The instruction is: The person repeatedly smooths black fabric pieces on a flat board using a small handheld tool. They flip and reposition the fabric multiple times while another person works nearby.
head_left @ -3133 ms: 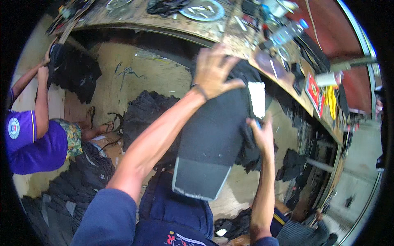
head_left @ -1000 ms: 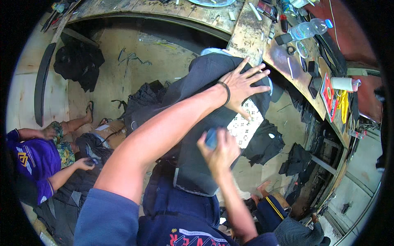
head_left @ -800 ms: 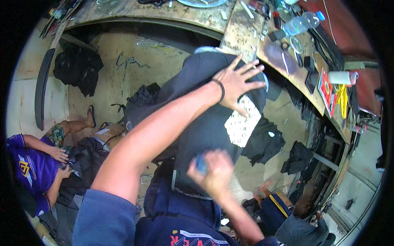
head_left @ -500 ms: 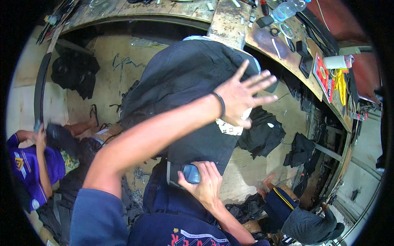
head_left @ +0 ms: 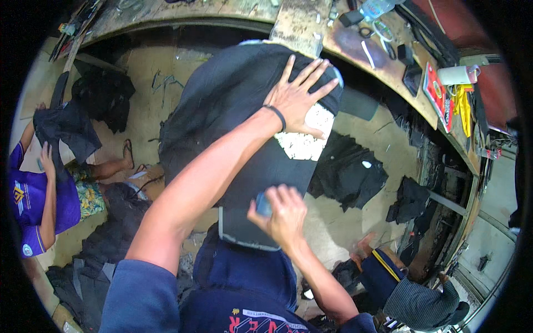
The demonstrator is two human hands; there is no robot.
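"How is the left hand (head_left: 300, 101) set?"

"Spread flat, fingers fanned well apart, palm down on the black cloth (head_left: 219, 91), which lies matte and softly rumpled beneath it and left of its wrist."

"And the right hand (head_left: 287, 216)?"

"Clamped round a small, rounded blue block (head_left: 263, 206), a little blurred, over smooth dark material with a pale edging (head_left: 250, 243) just below the hand."

"By the left thumb?"

"An angular white patch (head_left: 302, 145) with small dark marks, partly under it."

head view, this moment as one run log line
left hand: spread on black cloth | right hand: holds blue object | white patterned patch: partly under left hand
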